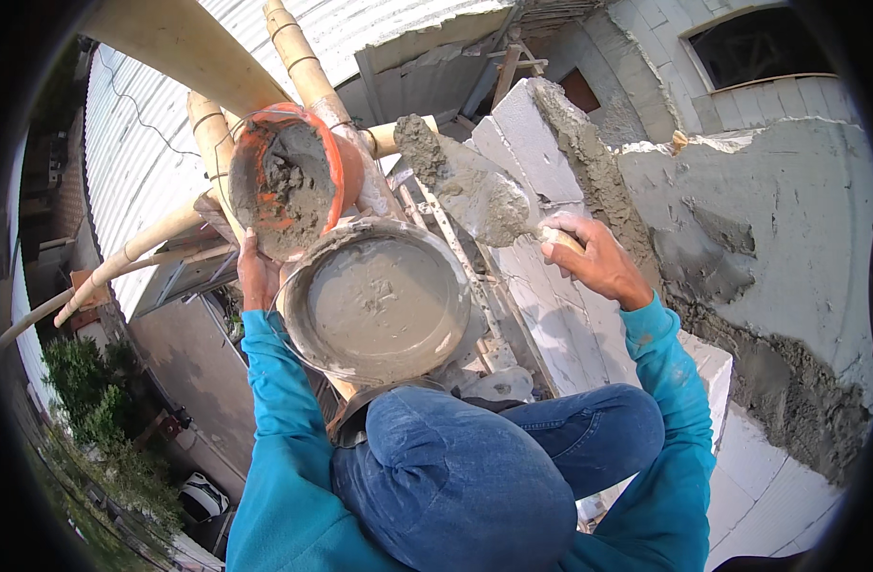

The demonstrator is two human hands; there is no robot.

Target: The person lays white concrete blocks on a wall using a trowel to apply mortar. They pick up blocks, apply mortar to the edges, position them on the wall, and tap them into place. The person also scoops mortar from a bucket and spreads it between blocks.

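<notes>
My right hand [596,257] is closed round the pale handle of a trowel [474,191]. The trowel's blade is smeared with grey mortar, with a lump at its far tip, and it is over the gap beside the white block wall [589,319]. On the left, my left hand [256,272] grips the near rim of an orange bucket [349,172], which is tilted toward me. Thick grey mortar [298,176] coats the inside of this bucket. Just right of my left hand is a wide round bucket [460,276] holding smoother, wetter grey mortar [374,296].
Bamboo poles [298,57] cross at the upper left, before a corrugated metal roof [131,143]. A rough mortar band [598,162] runs along the block wall. Right of it stands a grey plastered surface [789,210]. Far below at left lie a paved yard [184,372] and a parked vehicle [205,496].
</notes>
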